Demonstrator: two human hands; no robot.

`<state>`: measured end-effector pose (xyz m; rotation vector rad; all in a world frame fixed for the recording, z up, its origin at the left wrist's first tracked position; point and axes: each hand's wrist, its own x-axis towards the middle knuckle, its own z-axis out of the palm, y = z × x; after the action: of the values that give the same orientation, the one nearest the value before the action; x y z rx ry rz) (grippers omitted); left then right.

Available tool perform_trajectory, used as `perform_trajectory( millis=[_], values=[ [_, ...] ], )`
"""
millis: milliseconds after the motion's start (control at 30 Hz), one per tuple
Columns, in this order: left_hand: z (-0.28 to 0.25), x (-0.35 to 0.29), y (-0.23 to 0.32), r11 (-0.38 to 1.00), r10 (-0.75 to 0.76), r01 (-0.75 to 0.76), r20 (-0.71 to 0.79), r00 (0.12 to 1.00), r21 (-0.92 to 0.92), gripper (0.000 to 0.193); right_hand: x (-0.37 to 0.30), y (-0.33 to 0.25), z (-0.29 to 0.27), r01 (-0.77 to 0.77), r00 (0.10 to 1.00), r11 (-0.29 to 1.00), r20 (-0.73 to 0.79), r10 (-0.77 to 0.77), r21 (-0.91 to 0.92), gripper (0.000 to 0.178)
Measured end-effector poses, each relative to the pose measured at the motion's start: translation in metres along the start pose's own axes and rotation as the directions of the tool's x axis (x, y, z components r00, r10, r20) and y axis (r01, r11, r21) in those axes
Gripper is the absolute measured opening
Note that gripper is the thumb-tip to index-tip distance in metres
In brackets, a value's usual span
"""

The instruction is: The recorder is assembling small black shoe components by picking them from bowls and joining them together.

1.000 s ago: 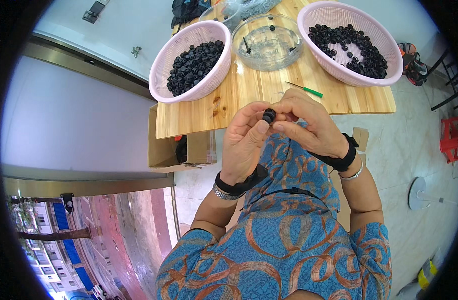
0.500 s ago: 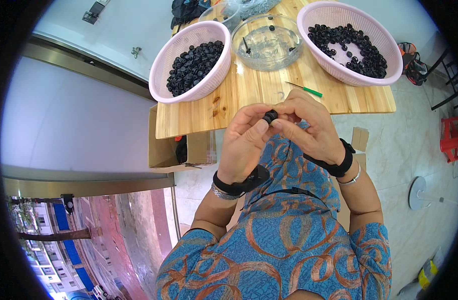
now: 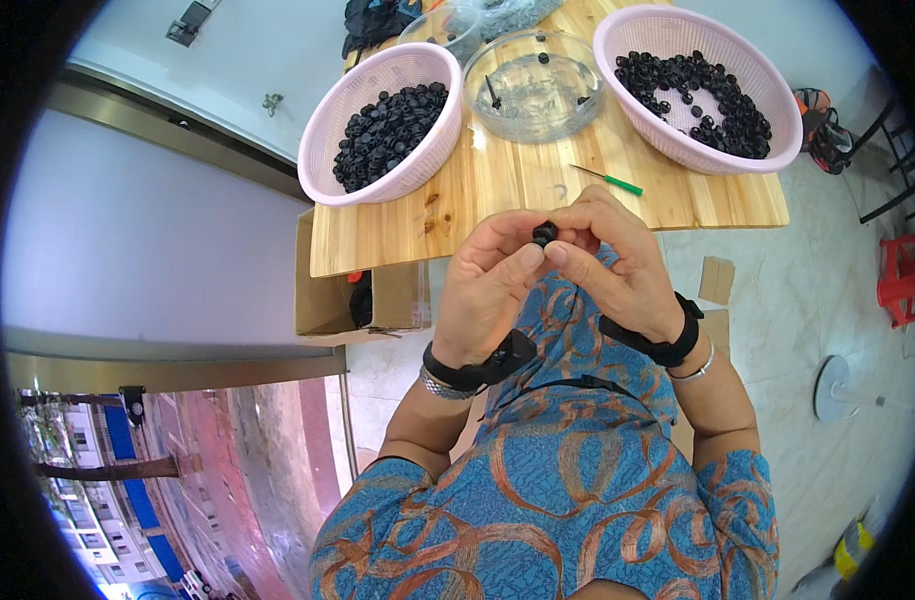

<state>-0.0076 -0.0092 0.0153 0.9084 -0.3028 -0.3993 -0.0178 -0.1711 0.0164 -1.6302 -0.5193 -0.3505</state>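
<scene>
Between my two hands, just in front of the table's near edge, is a small round black plastic part (image 3: 544, 234). My left hand (image 3: 489, 275) pinches it from the left with thumb and fingers. From the right, the thumb and fingertips of my right hand (image 3: 617, 255) close on the same piece. Fingers cover much of it, so its exact kind does not show. Beyond my hands lies a screwdriver (image 3: 622, 185) with a green handle and thin shaft. A pink basket (image 3: 445, 140) full of small black parts stands left, another pink basket (image 3: 667, 128) with fewer parts right.
A clear round tray (image 3: 537, 128) with a few black pieces sits between the baskets on the wooden table (image 3: 457, 215). Behind it is a clear tub (image 3: 447, 25). An open cardboard box (image 3: 402, 300) stands under the table's left side, a red stool (image 3: 895, 280) far right.
The black part has turned slightly between my fingertips and now looks more upright. My right hand and wrist have shifted a little to the left.
</scene>
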Motion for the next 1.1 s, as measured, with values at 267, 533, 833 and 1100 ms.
perform_trajectory(
  millis=[267, 533, 833, 1100],
  values=[
    [-0.003, -0.003, -0.004, 0.993, 0.053, -0.048, -0.048, 0.997, 0.105, 0.025, -0.004, 0.001, 0.006, -0.04, 0.998, 0.999, -0.051, 0.039, -0.01, 0.019],
    [-0.008, -0.006, -0.008, 0.981, 0.079, -0.072, -0.029, 0.996, 0.179, 0.024, -0.005, 0.0, 0.009, 0.028, 0.998, 0.998, -0.06, -0.031, -0.052, 0.017],
    [0.001, -0.006, -0.008, 0.986, 0.13, -0.122, -0.069, 0.989, 0.11, 0.024, -0.004, 0.003, 0.012, 0.058, 0.998, 0.996, -0.036, -0.061, -0.062, 0.017],
    [-0.008, -0.002, -0.01, 1.0, 0.012, -0.012, -0.019, 1.0, 0.002, 0.023, -0.007, 0.022, 0.023, -0.123, 0.982, 0.897, -0.081, 0.173, 0.424, 0.018]
  ],
)
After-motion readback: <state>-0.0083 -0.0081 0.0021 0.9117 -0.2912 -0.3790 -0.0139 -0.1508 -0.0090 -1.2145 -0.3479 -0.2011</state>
